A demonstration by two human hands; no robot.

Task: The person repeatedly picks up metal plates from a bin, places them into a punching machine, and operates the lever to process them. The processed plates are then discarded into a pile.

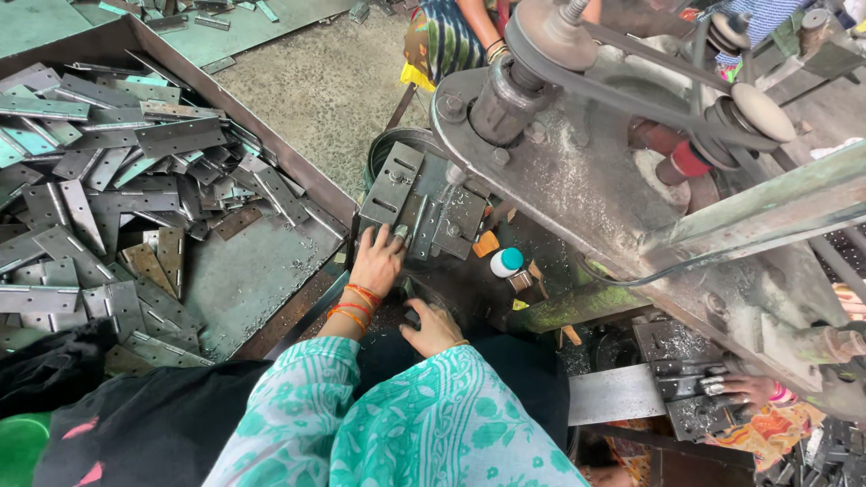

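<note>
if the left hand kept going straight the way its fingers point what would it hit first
The left hand points up and away, fingertips already at the grey metal fixture under the machine. It would likely press into that fixture's plates first, though depth is hard to judge.

Both hands reach forward, left hand (377, 261) fingers spread flat, right hand (433, 329) curled lower.

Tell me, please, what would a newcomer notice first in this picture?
First, the heap of grey metal hinges filling the tray at the left. Then the big belt-driven machine at the upper right, dusted with metal filings. Between them, the left hand rests on a hinge plate in the jig, the right hand just below.
</note>
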